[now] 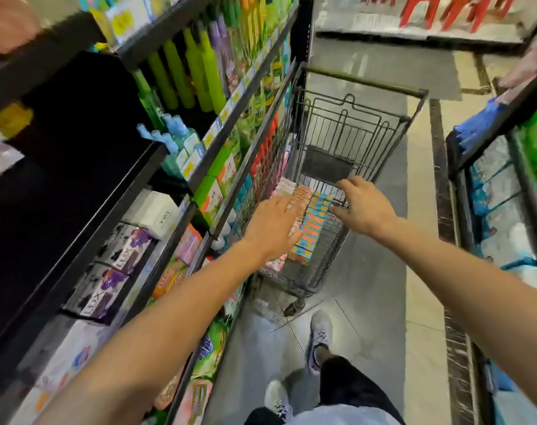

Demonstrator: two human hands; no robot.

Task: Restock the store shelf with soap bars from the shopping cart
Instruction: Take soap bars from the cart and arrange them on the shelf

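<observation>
Wire shopping cart carries rows of soap bars.

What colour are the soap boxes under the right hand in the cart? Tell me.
Orange with teal-blue ends, in a row of soap boxes below the right hand; head view.

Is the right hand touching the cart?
Touching. The head view shows the right hand with its fingers curled over the wire rim of the cart, above the soap bars.
</observation>
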